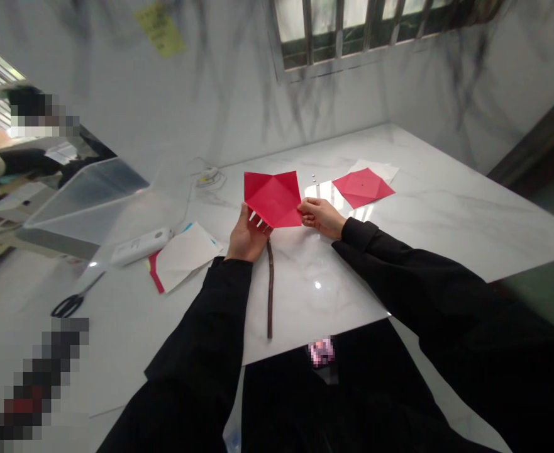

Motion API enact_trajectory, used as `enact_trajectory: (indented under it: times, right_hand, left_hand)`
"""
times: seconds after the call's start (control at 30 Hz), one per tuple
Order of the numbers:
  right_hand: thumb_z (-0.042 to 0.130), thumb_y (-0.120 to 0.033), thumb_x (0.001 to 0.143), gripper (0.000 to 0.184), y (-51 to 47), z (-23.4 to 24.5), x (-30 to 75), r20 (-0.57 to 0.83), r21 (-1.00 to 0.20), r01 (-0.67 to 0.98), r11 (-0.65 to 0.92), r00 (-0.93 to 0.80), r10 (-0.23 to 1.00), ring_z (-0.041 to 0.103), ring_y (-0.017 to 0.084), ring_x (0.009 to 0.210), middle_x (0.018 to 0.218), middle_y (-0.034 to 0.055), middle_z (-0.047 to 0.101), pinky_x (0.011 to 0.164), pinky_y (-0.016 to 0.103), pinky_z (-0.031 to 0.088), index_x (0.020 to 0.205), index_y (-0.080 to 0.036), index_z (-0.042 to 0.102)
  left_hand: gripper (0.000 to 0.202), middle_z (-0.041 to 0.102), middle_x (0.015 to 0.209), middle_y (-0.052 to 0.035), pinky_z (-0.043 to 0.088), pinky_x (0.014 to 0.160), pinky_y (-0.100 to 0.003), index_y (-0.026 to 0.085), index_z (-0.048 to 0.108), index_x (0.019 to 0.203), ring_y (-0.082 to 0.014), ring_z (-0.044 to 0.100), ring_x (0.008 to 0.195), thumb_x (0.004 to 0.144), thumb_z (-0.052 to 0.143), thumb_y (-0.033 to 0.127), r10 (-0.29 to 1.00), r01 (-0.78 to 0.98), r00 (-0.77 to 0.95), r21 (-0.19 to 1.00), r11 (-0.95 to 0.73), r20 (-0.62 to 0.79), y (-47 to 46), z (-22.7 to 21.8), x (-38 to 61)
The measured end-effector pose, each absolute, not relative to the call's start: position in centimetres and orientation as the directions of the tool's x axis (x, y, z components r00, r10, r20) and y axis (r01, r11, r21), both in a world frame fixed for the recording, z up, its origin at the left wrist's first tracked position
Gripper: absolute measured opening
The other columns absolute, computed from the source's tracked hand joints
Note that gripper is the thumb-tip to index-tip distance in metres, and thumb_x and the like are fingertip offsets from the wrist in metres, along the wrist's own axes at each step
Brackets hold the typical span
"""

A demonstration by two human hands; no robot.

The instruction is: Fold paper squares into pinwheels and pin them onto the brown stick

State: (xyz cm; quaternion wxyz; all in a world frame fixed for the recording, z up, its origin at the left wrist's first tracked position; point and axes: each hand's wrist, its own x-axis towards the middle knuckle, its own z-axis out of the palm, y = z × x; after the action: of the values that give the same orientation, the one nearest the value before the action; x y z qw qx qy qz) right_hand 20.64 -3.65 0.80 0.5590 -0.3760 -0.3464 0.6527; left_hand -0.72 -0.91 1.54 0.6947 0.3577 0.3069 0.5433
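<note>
I see, centre frame, the left hand [248, 239] gripping creased red paper [275, 202], the right hand [322, 217] pinching its right edge

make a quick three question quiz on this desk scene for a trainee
1. True or false: the left hand and right hand both touch the raised, creased red paper sheet.
2. The long thin brown stick appears: A) beside the black-handled scissors; B) between the black fabric sleeves; C) across the right hand.
3. Fill in: the second creased red sheet partly covers a ____ sheet.

Key: 1 true; 2 B; 3 white.
</note>
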Motion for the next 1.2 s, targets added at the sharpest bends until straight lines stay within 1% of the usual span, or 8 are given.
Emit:
enact_trajectory:
  times: [0.17, 0.3, 0.4, 0.53, 0.67, 0.77, 1.0, 1.2]
  right_hand:
    - [0.082, -0.022, 0.076, 0.028, -3.7, 0.6, 20.7, -0.086, -0.878, -0.461, -0.125, -0.105, 0.991, 0.052, 0.004, 0.051, 0.064, -0.0051, 0.057, 0.049, 0.015, 0.043, 0.073, -0.018, 0.054]
    - [0.087, -0.029, 0.075, 0.029, -3.8, 0.6, 20.9, -0.073, -0.904, -0.403, -0.145, -0.189, 0.979, 0.058, 0.006, 0.057, 0.070, -0.0032, 0.063, 0.053, 0.016, 0.046, 0.078, -0.018, 0.060]
    - [0.084, -0.045, 0.082, 0.033, -3.8, 0.7, 21.1, -0.077, -0.885, -0.430, -0.177, -0.239, 0.968, 0.062, 0.009, 0.062, 0.077, 0.0006, 0.068, 0.055, 0.018, 0.048, 0.083, -0.017, 0.065]
    - [0.070, -0.064, 0.091, 0.046, -3.5, 0.9, 21.3, -0.167, -0.813, -0.513, -0.274, -0.245, 0.955, 0.064, 0.013, 0.065, 0.075, 0.0032, 0.069, 0.061, 0.023, 0.053, 0.085, -0.018, 0.065]
    - [0.074, -0.060, 0.090, 0.043, -3.4, 0.4, 21.1, -0.142, -0.848, -0.468, -0.250, -0.255, 0.956, 0.063, 0.013, 0.067, 0.078, 0.0037, 0.070, 0.064, 0.024, 0.054, 0.088, -0.018, 0.068]
    - [0.080, -0.056, 0.085, 0.040, -3.5, -0.1, 20.8, -0.073, -0.899, -0.401, -0.175, -0.258, 0.963, 0.065, 0.013, 0.074, 0.088, 0.0050, 0.074, 0.066, 0.023, 0.054, 0.093, -0.018, 0.072]
    - [0.086, -0.054, 0.077, 0.043, -3.7, -0.6, 20.3, 0.025, -0.954, -0.296, -0.042, -0.219, 0.975, 0.069, 0.016, 0.080, 0.093, 0.0045, 0.077, 0.068, 0.024, 0.056, 0.098, -0.018, 0.077]
    - [0.090, -0.046, 0.073, 0.042, -3.7, -0.8, 20.1, 0.062, -0.948, -0.319, -0.015, -0.228, 0.972, 0.073, 0.018, 0.083, 0.098, 0.0076, 0.080, 0.077, 0.028, 0.060, 0.099, -0.015, 0.077]
  left_hand:
    - [0.043, 0.076, 0.117, -0.0066, 0.060, 0.092, -0.032, 0.022, 0.072, 0.110, -0.0209, 0.073, 0.105, 0.079, 0.088, 0.045, 0.972, -0.461, 0.226, 0.886, 0.053, 0.059, -0.9, 1.0, -0.5]
    - [0.046, 0.079, 0.112, -0.0088, 0.060, 0.095, -0.036, 0.017, 0.072, 0.107, -0.0241, 0.074, 0.106, 0.071, 0.094, 0.036, 0.974, -0.397, 0.216, 0.918, 0.021, 0.071, -0.8, 0.5, -0.4]
    - [0.045, 0.080, 0.108, -0.0103, 0.061, 0.095, -0.039, 0.015, 0.072, 0.103, -0.0265, 0.075, 0.106, 0.069, 0.094, 0.033, 0.980, -0.373, 0.188, 0.928, 0.015, 0.060, -0.7, 0.2, -0.4]
    - [0.044, 0.080, 0.106, -0.0095, 0.062, 0.092, -0.036, 0.015, 0.073, 0.104, -0.0251, 0.076, 0.103, 0.069, 0.093, 0.032, 0.982, -0.356, 0.174, 0.934, -0.003, 0.069, -0.7, 0.3, -0.5]
    - [0.046, 0.080, 0.104, -0.0083, 0.062, 0.086, -0.033, 0.014, 0.074, 0.103, -0.0222, 0.076, 0.095, 0.065, 0.095, 0.030, 0.980, -0.314, 0.186, 0.949, -0.004, 0.066, -0.9, 0.4, -0.5]
    - [0.050, 0.080, 0.103, -0.0087, 0.062, 0.085, -0.034, 0.014, 0.074, 0.104, -0.0243, 0.076, 0.095, 0.063, 0.096, 0.032, 0.975, -0.276, 0.208, 0.961, -0.014, 0.074, -1.1, 0.4, -0.4]
    - [0.056, 0.080, 0.107, -0.0113, 0.060, 0.095, -0.043, 0.014, 0.074, 0.109, -0.0290, 0.076, 0.101, 0.063, 0.096, 0.038, 0.951, -0.194, 0.288, 0.979, -0.061, 0.116, -1.2, 0.2, -0.4]
    - [0.060, 0.080, 0.110, -0.0128, 0.058, 0.099, -0.045, 0.014, 0.075, 0.110, -0.0300, 0.075, 0.103, 0.061, 0.097, 0.042, 0.942, -0.164, 0.313, 0.984, -0.074, 0.123, -1.2, 0.0, -0.4]
